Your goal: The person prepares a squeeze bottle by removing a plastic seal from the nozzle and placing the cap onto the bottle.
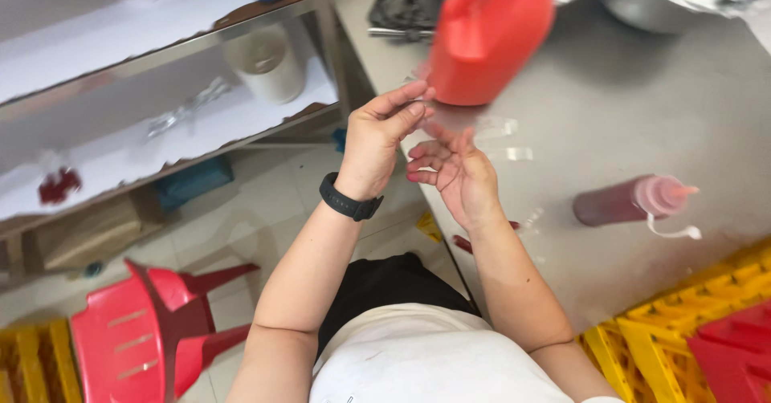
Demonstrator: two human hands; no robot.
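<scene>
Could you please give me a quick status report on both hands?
Left hand and right hand raised together, holding nothing visible. Red jug nearest. Sauce bottle lying aside.

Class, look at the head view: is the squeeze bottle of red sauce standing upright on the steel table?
No. The squeeze bottle lies on its side on the steel table, its nozzle pointing right, apart from both hands.
</scene>
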